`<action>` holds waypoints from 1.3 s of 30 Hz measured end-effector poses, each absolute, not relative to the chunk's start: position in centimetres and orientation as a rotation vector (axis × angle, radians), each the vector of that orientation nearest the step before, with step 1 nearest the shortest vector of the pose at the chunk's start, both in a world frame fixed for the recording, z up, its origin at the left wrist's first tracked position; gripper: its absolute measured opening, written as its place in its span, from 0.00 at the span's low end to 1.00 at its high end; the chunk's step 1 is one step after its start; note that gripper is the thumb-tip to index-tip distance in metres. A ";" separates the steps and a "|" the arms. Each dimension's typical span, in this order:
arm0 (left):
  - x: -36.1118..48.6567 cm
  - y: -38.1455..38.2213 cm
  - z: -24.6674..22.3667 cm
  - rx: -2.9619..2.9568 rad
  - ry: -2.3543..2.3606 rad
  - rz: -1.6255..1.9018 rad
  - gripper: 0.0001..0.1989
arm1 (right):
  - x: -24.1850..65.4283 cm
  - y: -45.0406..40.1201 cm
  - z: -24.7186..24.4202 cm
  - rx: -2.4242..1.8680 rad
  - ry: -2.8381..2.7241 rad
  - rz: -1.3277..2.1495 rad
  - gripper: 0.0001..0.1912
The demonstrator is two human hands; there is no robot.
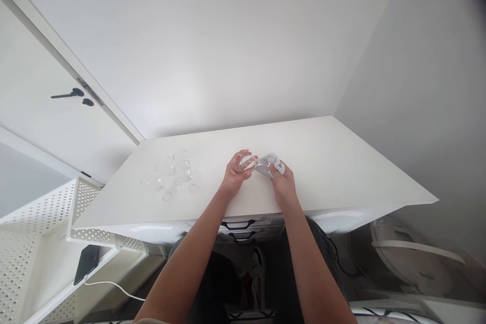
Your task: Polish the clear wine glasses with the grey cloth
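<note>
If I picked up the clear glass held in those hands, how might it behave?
The clear glass is probably fragile: its see-through wall looks thin. Its smooth, shiny surface may make it slippery. Laid on its side, it could roll, since its rim is round.

Clear stemmed glasses (183,165) are crowding the left part of the white tabletop (349,167), blocking low passage. Bare surface is leaving a lane between them and the left hand (234,171). A wine glass (250,164) and cloth (274,161) are filling the gap to the right hand (283,177); beyond it, open surface is stretching rightward. The wall (243,61) is closing off the back.
</note>
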State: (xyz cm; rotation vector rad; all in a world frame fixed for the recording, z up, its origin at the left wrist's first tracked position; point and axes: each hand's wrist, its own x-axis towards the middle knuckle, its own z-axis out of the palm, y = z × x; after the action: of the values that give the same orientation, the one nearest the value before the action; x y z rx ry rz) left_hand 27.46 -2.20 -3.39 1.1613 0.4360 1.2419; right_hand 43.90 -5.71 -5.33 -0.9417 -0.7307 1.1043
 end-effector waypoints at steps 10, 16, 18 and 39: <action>27.4 -1.9 -3.7 1.243 0.489 1.285 0.29 | 43.3 -7.6 -3.8 -1.193 -1.280 0.522 0.23; 26.8 -1.6 -4.1 1.185 0.454 1.271 0.31 | 45.1 -8.1 -2.3 -1.146 -1.610 1.003 0.20; 26.8 -1.5 -4.2 1.140 0.431 1.280 0.32 | 45.3 -8.2 -2.2 -1.087 -1.648 1.030 0.20; 26.5 -1.0 -3.8 0.965 0.415 1.432 0.35 | 45.3 -5.8 -4.5 -0.775 -0.487 0.913 0.20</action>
State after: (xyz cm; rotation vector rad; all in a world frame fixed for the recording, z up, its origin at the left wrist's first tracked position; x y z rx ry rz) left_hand 26.47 -0.95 -3.81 0.9653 0.4148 1.4324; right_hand 45.30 -5.83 -4.48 -0.7747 -0.4874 0.9134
